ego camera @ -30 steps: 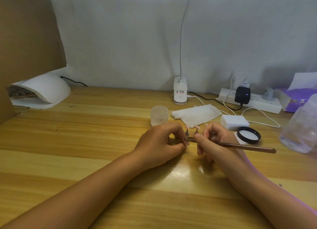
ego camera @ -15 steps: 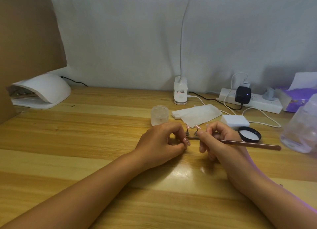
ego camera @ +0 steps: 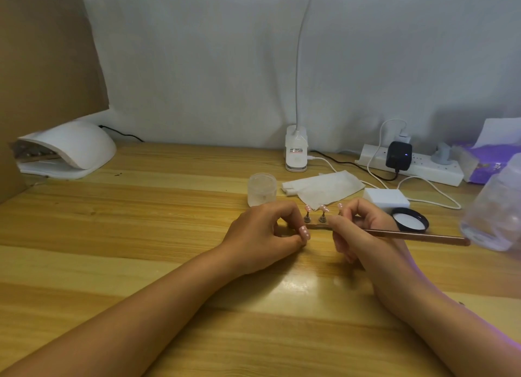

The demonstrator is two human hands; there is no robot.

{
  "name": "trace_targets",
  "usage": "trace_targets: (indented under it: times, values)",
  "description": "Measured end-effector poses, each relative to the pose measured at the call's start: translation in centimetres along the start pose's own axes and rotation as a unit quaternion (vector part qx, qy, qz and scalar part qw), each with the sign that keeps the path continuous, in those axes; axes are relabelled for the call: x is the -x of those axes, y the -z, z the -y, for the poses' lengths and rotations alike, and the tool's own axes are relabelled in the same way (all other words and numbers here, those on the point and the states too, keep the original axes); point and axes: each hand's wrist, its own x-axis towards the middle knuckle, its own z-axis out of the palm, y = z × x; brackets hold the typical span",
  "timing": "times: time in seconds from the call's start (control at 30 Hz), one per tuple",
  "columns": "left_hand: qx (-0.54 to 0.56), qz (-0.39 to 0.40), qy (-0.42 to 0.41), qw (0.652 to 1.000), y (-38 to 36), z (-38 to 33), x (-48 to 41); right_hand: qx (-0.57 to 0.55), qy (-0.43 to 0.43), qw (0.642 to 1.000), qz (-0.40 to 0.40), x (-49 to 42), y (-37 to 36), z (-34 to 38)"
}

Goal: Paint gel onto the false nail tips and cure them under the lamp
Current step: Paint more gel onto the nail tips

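False nail tips [ego camera: 323,208], 3 in view, pink with pale dots, stand on small stands [ego camera: 322,218] set along a dark strip [ego camera: 317,227] at the middle of the wooden bench [ego camera: 141,235]. The left hand [ego camera: 267,230] has its fingers curled, thumb and forefinger meeting at the strip's left end, apparently pinching it to keep it steady. The right hand [ego camera: 363,230] pinches a thin copper-coloured brush [ego camera: 423,235] like a pen, its handle pointing right; the bristle end is hidden behind the fingers, just beside the tips. An open gel jar [ego camera: 261,189] sits just behind the left hand, its black-rimmed lid [ego camera: 410,220] near the right hand, and a paper wipe [ego camera: 324,187] lies between them. A white domed curing lamp [ego camera: 67,148] rests at the far left of the bench, well apart from the tips.

The step in hand looks like painting: gel is going onto one tip while the strip is held firm. Whether any tip is fully coated is too small to tell. The next move likely calls for light, even strokes, a reload from the jar when the brush runs dry, then carrying the strip level to the lamp.
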Motion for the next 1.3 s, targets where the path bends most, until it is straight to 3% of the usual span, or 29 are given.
trace_targets:
  times: [0.5,0.73,0.97,1.3]
  values:
    - [-0.019,-0.001,-0.003,1.000,-0.01,-0.07,-0.02,0.087,0.027,0.996,0.016,-0.01,-0.23,0.06]
    - [-0.022,0.004,0.003,1.000,-0.02,0.01,0.00,-0.004,0.004,1.000,-0.008,-0.04,0.08,-0.17]
    - [-0.023,0.000,0.026,0.999,-0.08,0.16,-0.15,0.032,0.005,0.999,0.044,0.13,-0.28,0.27]
    - [-0.009,0.004,0.023,1.000,-0.07,0.36,-0.13,0.070,0.014,0.997,-0.001,0.15,-0.30,0.21]
